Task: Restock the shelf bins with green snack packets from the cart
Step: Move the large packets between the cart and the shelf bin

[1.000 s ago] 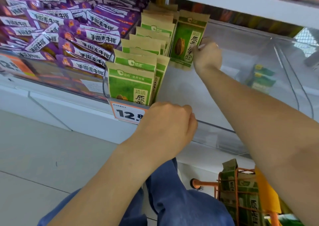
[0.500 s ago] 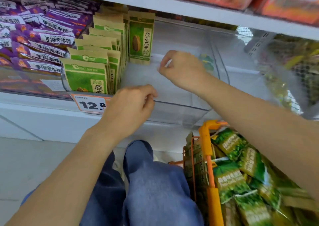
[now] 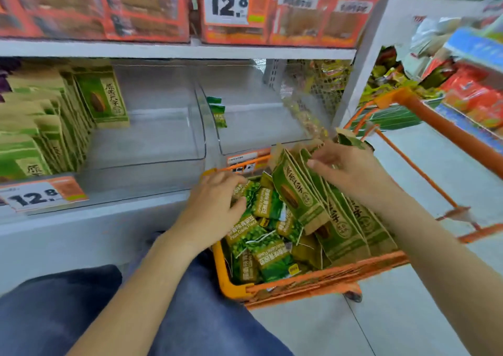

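Both hands are in the orange cart point(image 3: 313, 282). The left hand point(image 3: 215, 206) rests, fingers curled, on the loose green pea packets point(image 3: 255, 236) at the cart's left side; whether it grips one cannot be told. The right hand point(image 3: 351, 170) has its fingers extended against the tops of the upright kraft-and-green packets point(image 3: 299, 192) lined along the cart's right side, parting them rather than pinching.

On the shelf, the left bin point(image 3: 163, 138) holds matching kraft packets point(image 3: 100, 97) against its left wall only. The right bin point(image 3: 258, 127) holds a few small green ones point(image 3: 217, 111) at its left wall.

Assessment: packets appear light, flexible and slick. The kraft pouches are stiffer and flat; several should lift together if pinched across their top edges. The pea packets would likely slide apart, so a gathering grip suits them.
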Demonstrator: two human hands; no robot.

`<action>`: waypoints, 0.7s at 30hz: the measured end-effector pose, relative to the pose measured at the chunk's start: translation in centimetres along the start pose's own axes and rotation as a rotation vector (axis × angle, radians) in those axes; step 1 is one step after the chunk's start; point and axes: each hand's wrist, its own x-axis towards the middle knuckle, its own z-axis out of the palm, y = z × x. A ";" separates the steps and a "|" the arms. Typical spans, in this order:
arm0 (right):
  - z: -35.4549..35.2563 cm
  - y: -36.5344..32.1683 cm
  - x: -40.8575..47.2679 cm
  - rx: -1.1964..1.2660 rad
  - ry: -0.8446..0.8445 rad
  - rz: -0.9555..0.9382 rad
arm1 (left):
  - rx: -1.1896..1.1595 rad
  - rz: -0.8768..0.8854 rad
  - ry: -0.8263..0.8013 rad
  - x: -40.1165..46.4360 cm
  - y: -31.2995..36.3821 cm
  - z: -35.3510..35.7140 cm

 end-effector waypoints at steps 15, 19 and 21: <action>5.7 -0.7 -0.8 -0.117 0.305 -0.127 | 0.121 0.028 0.048 -0.4 0.0 2.3; 2.9 -2.7 -2.6 0.722 0.254 -0.047 | -0.627 -0.139 0.049 -0.5 1.1 0.2; 2.5 -4.3 -3.1 1.027 0.133 -0.021 | -1.052 -0.253 0.045 -0.5 1.6 -1.5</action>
